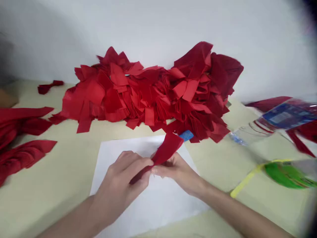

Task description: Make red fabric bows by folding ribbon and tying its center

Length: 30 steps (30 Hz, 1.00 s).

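And here, over the white sheet (158, 201), a red strip (168, 148) is held up between two hands, its wide end angled to the far right, its other end tucked down into the left palm. By the left hand (130, 175) it is pinched, thumb and fingers closed on its narrow middle. The right hand (182, 173) is set right against it, thumb tip at the same spot, but its other fingers are partly covered by the strip, so how firmly it is gripped there cannot be told.

Very light, by the look of it, soft and cloth-like, and easily bent; little risk of breakage should be expected, only of creasing or twisting. The grip is best taken flat, at that gathered middle, with the wide end left free.

Just beyond, a great pile (143, 92) of similar pieces is banked on the surface (64, 205), and at right a bottle (262, 129) is seen, tilted and blurred.
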### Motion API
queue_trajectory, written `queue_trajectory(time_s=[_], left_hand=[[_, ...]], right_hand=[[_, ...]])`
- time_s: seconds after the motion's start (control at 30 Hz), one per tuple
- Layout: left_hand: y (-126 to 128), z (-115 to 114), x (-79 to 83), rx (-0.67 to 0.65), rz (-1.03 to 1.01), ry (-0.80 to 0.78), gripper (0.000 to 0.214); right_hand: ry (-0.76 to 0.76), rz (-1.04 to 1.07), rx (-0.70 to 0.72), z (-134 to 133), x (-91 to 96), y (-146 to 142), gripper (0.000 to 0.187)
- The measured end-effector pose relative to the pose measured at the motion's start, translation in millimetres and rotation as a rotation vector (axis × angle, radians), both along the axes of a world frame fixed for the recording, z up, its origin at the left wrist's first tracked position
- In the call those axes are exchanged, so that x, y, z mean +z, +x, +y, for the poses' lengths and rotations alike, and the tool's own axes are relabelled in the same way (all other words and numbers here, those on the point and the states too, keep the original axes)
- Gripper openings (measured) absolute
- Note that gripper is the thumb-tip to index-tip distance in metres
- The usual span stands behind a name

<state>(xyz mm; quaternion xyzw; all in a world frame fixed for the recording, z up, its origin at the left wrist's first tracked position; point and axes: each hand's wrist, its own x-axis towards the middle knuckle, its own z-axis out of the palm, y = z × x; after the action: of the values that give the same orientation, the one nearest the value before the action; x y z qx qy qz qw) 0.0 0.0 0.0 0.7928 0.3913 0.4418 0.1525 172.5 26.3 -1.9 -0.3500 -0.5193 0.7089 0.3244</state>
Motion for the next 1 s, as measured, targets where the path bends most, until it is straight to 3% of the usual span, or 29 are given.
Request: queue_trajectory(time_s=[0.47,0.53,0.63,0.77,1.0], left_hand=[[0,-3,-1.8,0.080,0.001,-0.037,0.016],[0,-4,-2.5,0.133,-0.014,-0.119,0.014],[-1,-4,0.0,0.203,-0.054,-0.378,0.014],[-5,1,7.3,0.126,-0.132,-0.756,0.008],[-10,5,6.6,0.071,-0.228,-0.990,0.017]], right_hand=[[-0.002,-0.005,-0.012,1,-0.1,2,0.010],[0.003,-0.006,-0.014,1,-0.1,1,0.010],[0.009,-0.022,-0.033,1,0.6,1,0.013],[0.020,-0.088,-0.051,1,2.5,0,0.013],[0.080,-0.195,-0.085,-3,2.3,-4,0.018]])
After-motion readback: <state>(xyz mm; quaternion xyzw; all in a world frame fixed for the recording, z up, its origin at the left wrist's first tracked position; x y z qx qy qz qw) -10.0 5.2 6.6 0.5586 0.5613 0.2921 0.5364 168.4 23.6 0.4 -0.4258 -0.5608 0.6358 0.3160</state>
